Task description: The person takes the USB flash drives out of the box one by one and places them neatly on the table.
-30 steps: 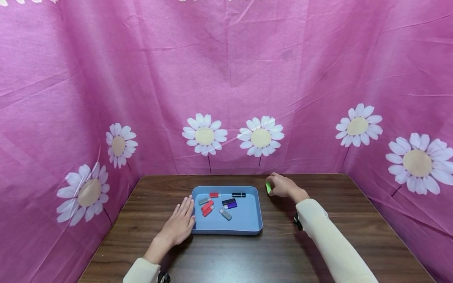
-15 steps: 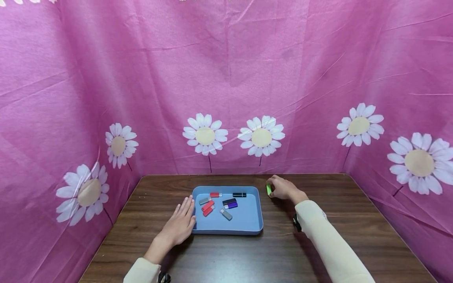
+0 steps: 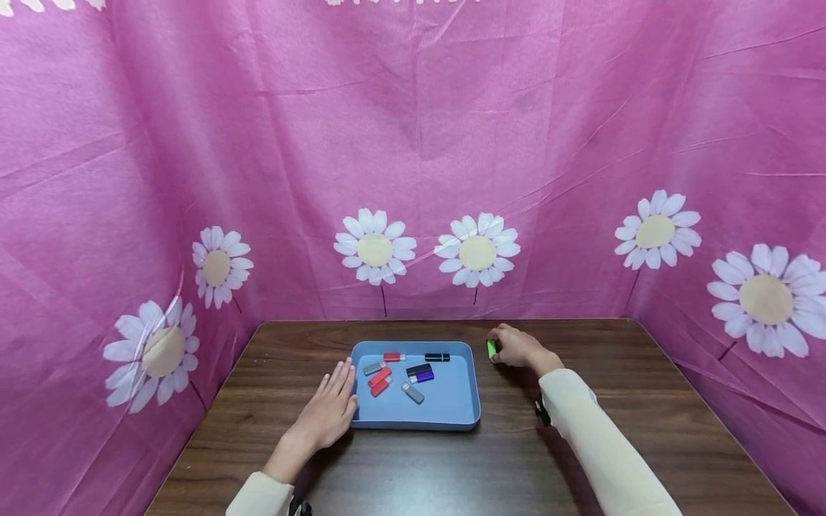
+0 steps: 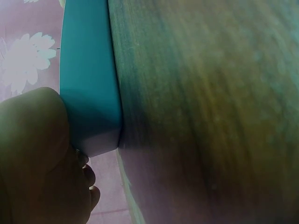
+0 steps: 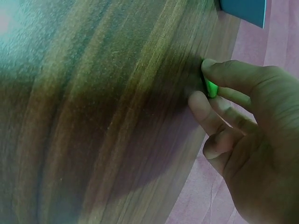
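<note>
A blue tray [image 3: 452, 408] lies on the wooden table with several USB sticks in it: red ones [image 3: 379, 377], grey ones [image 3: 413, 393], black ones [image 3: 437, 357] and a purple one [image 3: 422, 376]. My left hand [image 3: 328, 408] rests flat along the tray's left side, fingers straight. In the left wrist view its thumb side lies against the tray wall [image 4: 91, 70]. To the right of the tray, my right hand [image 3: 518, 348] pinches a bright green piece [image 3: 492, 349], close over the table. The right wrist view shows the green piece [image 5: 212, 87] between thumb and fingers, mostly hidden.
The brown wooden table [image 3: 413, 466] reaches back to a pink curtain [image 3: 413, 143] printed with white daisies, which also hangs at both sides. Dark bands sit at both wrists, below the cream sleeves [image 3: 600, 437].
The right hand, with the green piece in it, has shifted very slightly toward me. My left hand and the tray with its USB sticks hold the same place.
</note>
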Available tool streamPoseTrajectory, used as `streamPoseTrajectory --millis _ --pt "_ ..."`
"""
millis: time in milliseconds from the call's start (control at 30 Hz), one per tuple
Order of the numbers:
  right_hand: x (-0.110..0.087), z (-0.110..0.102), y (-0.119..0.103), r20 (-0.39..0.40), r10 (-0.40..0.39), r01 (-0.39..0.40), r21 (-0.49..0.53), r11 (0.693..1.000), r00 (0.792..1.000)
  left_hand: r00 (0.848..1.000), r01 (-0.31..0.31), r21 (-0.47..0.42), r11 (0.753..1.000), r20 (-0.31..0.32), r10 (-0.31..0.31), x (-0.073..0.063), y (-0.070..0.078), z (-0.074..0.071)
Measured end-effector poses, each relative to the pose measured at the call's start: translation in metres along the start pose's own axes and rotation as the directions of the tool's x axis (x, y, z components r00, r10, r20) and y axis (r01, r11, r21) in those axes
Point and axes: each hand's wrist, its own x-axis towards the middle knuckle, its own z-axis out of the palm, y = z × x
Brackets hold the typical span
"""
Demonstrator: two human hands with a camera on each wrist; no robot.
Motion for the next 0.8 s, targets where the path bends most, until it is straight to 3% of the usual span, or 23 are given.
streamPoseTrajectory --millis 800 --pt "-0.0061 -0.0055 0.0000 0.030 0.015 -0.016 0.035 0.999 0.999 1.000 -0.001 0.008 1.000 0.009 0.000 -0.0001 0.0003 -0.0010"
